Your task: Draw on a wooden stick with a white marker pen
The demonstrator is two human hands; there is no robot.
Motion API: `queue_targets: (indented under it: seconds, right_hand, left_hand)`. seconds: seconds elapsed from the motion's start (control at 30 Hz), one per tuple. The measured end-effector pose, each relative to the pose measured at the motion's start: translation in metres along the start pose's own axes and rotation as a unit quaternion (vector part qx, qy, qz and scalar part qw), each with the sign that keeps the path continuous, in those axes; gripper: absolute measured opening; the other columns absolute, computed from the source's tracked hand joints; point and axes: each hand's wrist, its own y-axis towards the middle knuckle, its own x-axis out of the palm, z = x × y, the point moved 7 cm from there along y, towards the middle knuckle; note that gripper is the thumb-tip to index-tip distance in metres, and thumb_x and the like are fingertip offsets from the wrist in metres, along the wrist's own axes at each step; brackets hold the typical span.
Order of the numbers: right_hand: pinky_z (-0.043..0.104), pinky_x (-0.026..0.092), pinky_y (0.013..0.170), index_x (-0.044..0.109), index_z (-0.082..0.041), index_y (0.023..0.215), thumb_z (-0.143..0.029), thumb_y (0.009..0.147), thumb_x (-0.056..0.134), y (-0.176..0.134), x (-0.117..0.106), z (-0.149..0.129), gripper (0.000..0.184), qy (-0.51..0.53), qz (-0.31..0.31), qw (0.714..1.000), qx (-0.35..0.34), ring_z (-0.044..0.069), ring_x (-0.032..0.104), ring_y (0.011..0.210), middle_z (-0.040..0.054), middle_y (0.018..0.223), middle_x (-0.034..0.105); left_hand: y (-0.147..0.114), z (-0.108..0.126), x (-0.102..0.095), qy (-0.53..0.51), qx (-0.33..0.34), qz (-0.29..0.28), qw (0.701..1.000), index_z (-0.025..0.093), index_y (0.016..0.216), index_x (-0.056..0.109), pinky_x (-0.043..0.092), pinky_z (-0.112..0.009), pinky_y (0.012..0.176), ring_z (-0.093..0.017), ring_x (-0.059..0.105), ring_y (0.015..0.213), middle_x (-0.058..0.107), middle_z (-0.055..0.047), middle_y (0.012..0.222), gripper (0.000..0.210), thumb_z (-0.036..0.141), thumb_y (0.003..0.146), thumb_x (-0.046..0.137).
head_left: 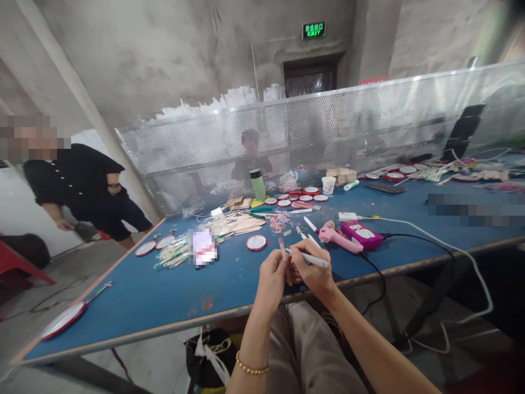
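Observation:
Over the table's front edge, my left hand (271, 275) pinches a thin wooden craft stick (281, 244) with a reddish upper end, held nearly upright. My right hand (315, 272) is closed around a white pen (315, 259), its tip end close to the stick. Whether the pen touches the stick I cannot tell. Just beyond my hands lie a round white disc with a red rim (256, 242) and more white pens (310, 224). To the right is a pink glue gun (337, 236) beside a magenta box (361, 234).
On the blue table (164, 295) are loose wooden sticks (241, 224), colourful rubber bands (279, 221), a green bottle (257, 185), a paper cup (328, 185) and several red-rimmed discs. Cables run off the right front edge. A person (82, 186) stands at left; a perforated metal screen (197, 148) backs the table.

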Motion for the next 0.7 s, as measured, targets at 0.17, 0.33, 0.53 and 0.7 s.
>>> queue_targets:
  seconds: [0.17, 0.33, 0.53, 0.7]
  right_hand:
    - [0.019, 0.040, 0.043, 0.057, -0.019, 0.066, -0.022, 0.086, 0.053, -0.0001, 0.0023, -0.0003, 0.021, 0.017, -0.009, 1.000, 0.000, 0.009, 0.050, 0.042, -0.0032, 0.052, 0.056]
    - [0.020, 0.042, 0.045, 0.059, -0.019, 0.067, -0.024, 0.086, 0.053, -0.0006, 0.0044, 0.0020, 0.021, 0.015, -0.019, 1.000, 0.011, 0.009, 0.051, 0.044, -0.0027, 0.053, 0.058]
    - [0.020, 0.044, 0.046, 0.059, -0.020, 0.067, -0.025, 0.086, 0.052, -0.0016, 0.0061, 0.0035, 0.021, 0.018, -0.025, 0.999, 0.019, 0.010, 0.052, 0.046, -0.0026, 0.054, 0.058]
    - [0.020, 0.042, 0.043, 0.058, -0.020, 0.067, -0.026, 0.086, 0.052, -0.0021, 0.0071, 0.0048, 0.021, 0.022, -0.029, 0.999, 0.033, 0.010, 0.050, 0.044, -0.0031, 0.053, 0.058]
  left_hand:
    - [0.0005, 0.0013, 0.0013, 0.000, 0.010, -0.003, 1.000, 0.017, 0.075, 0.053, 0.041, -0.021, 0.046, -0.009, 0.048, 0.044, 0.050, 0.006, 0.053, 0.036, 0.052, 0.078, 0.062]
    - [0.0008, 0.0020, 0.0012, 0.020, 0.021, 0.000, 1.000, 0.017, 0.073, 0.051, 0.038, -0.021, 0.045, -0.009, 0.048, 0.043, 0.050, 0.006, 0.050, 0.036, 0.052, 0.081, 0.059]
    - [0.0012, 0.0027, 0.0009, 0.020, 0.031, -0.002, 0.999, 0.017, 0.072, 0.052, 0.036, -0.020, 0.044, -0.009, 0.048, 0.043, 0.051, 0.005, 0.051, 0.037, 0.052, 0.081, 0.058]
    - [0.0017, 0.0031, 0.0007, 0.029, 0.034, 0.000, 0.999, 0.018, 0.071, 0.052, 0.035, -0.020, 0.044, -0.009, 0.047, 0.043, 0.050, 0.005, 0.050, 0.037, 0.053, 0.081, 0.058]
